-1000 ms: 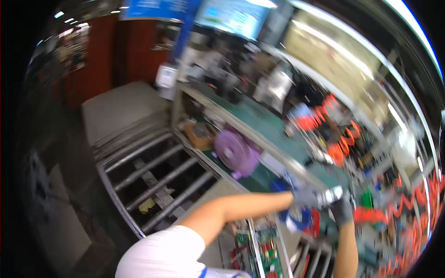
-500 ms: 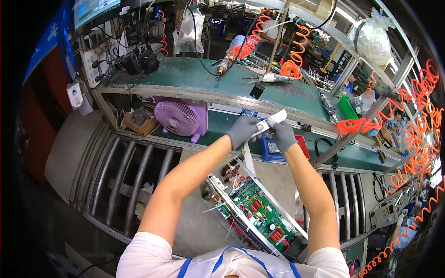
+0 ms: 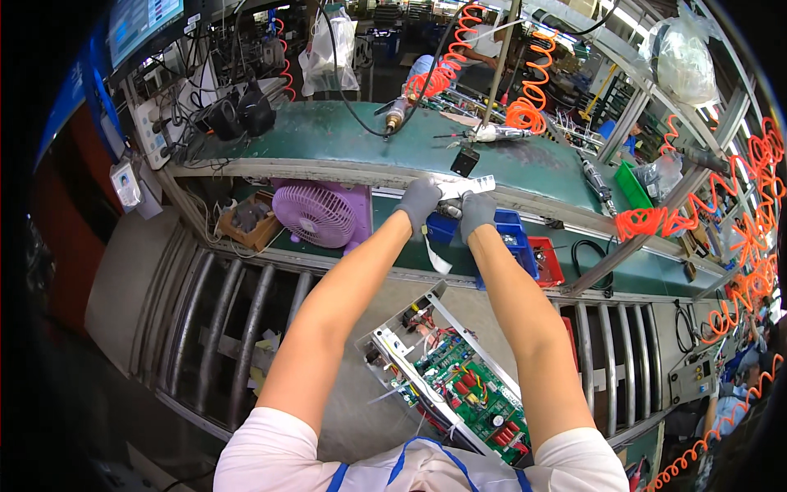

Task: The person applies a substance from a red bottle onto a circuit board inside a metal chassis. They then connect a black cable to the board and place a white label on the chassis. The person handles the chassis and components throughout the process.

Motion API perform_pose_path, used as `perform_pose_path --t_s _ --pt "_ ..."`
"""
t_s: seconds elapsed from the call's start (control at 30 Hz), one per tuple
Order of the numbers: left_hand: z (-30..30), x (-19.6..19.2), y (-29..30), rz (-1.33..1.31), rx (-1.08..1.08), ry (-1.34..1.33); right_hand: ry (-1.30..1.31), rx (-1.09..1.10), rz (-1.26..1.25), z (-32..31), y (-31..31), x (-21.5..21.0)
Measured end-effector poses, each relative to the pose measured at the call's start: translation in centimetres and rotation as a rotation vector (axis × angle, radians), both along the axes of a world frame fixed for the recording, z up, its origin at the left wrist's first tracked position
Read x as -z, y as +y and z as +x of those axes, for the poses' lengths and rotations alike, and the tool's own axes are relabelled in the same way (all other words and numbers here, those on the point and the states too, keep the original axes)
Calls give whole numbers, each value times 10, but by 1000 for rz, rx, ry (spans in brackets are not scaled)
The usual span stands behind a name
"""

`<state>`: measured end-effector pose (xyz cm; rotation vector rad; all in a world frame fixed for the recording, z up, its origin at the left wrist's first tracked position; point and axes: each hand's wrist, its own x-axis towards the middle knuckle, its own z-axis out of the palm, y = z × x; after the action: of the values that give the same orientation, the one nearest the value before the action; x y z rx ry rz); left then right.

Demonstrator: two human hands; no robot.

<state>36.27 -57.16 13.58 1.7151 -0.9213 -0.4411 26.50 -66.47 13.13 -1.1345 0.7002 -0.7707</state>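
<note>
Both my hands wear grey gloves and reach out to the edge of the green upper shelf (image 3: 344, 135). My left hand (image 3: 418, 202) and my right hand (image 3: 476, 211) together hold a white strip (image 3: 464, 187) against that shelf edge. A thin white tail of paper (image 3: 435, 256) hangs down from my left hand. Just behind the hands sits a blue parts bin (image 3: 508, 234). Below my arms lies an open metal tray with a green circuit board (image 3: 459, 385) on the conveyor.
A purple fan (image 3: 316, 215) stands left of my hands beside a brown box (image 3: 244, 223). A red bin (image 3: 546, 258) sits right of the blue one. Orange coiled hoses (image 3: 525, 111), hanging screwdrivers (image 3: 392, 121) and metal rollers (image 3: 238, 312) surround the bench.
The view has swung from the left side of the bench to face it squarely. My hands with the white strip have risen to the shelf edge.
</note>
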Motion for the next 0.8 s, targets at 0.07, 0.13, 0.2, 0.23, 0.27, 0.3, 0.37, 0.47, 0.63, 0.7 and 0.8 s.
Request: perform_pose_path --t_s 0.07,0.13,0.2,0.23,0.27,0.3,0.37,0.47,0.63,0.7,0.8 --pt "-9 -13 4 -61 5 33 -24 7 10 -1 -3 2" --pt "-1 -2 -2 -91 45 100 -57 5 34 -1 -1 4" --pt "2 5 -6 -143 59 167 -90 7 54 -1 0 3" --pt "1 10 -7 -177 49 204 -101 5 62 -1 0 3" --pt "-2 11 -7 -208 44 240 -109 9 70 -1 0 4" --pt "-4 11 -7 -215 54 258 -103 1 78 -2 0 5" --pt "-5 9 -3 -229 70 292 -91 -20 93 -3 2 3" --pt "10 22 -5 -166 70 333 -47 -23 126 -4 15 -8" --pt "-31 -17 13 -170 17 420 -17 -53 -11 -16 -5 7" --pt "-21 -9 12 -169 5 315 -2 -71 -26 -13 -3 3" --pt "2 16 -2 -171 -4 191 -45 -45 23 -12 3 -6"
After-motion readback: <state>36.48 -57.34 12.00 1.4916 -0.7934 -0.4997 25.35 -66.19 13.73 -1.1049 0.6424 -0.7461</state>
